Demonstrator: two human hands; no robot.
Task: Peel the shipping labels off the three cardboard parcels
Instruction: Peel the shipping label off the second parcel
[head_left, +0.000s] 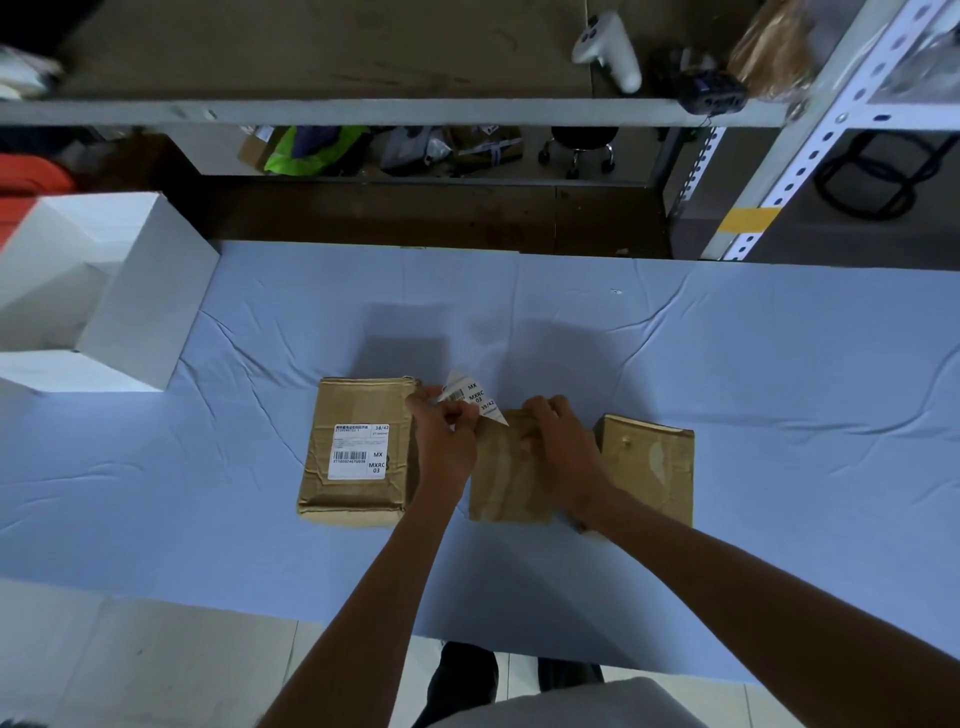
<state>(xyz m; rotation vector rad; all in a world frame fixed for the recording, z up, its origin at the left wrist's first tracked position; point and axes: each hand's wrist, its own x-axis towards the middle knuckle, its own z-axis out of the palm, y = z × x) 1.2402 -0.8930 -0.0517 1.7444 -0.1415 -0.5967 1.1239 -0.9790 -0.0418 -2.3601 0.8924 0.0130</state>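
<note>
Blue cloth (675, 364) covered the bench, w/ three parcels in a row near its front edge. L hand (447, 441) was closed in a pinch on the mid label (470, 397), lifted nearly free and curled up off the mid parcel (501, 483), while the R hand (558, 441) pressed flat, fingers bent, holding that parcel down. Prob. step two of three: R parcel (649, 467) looked bare, L parcel (358, 452) had its label (359, 451) on; next move calls for pulling the last corner clear, then shifting to the L parcel.

left parcel label (359, 451): 38/42, MX MXRC 03 | peeled label (470, 395): MX MXRC 03, 39/42
</note>
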